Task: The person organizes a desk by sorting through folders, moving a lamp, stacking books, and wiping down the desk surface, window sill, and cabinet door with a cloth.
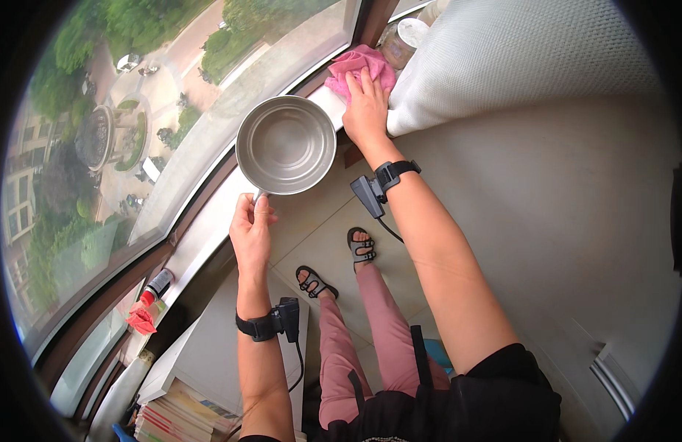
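Note:
My left hand grips the short handle of a round grey metal pan. The pan is held level in front of the window sill, and its inside holds nothing that I can see. My right hand lies with spread fingers on a crumpled pink cloth at the far end of the white window sill. The cloth sits against the brown window frame, beside a clear container with a white lid. Both wrists wear black straps with small devices and cables.
A white textured curtain hangs right of the cloth. Lower on the sill lie a small can with a red cap and a red packet. A white cabinet stands below, near stacked books. The window glass overlooks a plaza.

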The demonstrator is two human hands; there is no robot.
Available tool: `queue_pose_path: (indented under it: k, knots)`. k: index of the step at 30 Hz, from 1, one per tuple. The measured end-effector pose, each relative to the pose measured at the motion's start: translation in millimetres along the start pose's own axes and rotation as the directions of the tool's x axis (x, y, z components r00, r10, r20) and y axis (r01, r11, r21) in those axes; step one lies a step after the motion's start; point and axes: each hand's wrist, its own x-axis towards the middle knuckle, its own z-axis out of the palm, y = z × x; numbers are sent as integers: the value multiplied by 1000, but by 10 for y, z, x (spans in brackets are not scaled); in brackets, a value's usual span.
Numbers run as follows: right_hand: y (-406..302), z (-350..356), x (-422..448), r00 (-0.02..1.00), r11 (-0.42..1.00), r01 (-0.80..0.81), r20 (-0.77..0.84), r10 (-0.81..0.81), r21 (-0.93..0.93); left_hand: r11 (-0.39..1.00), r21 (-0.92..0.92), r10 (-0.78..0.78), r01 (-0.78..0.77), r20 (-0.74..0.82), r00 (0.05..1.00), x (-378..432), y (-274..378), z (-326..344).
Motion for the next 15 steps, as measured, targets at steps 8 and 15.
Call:
queue_pose_path:
  k: [8, 15]
  knots:
    - [-14, -230, -607, 927, 930, 262, 203, -317, 256, 1000, -2, -16, 16, 0, 1000, 155, 161, 260]
    - [-91, -320, -893, 929, 933, 81, 313, -198, 350, 1000, 13, 20, -21, 84, 996, 494, 249, 683]
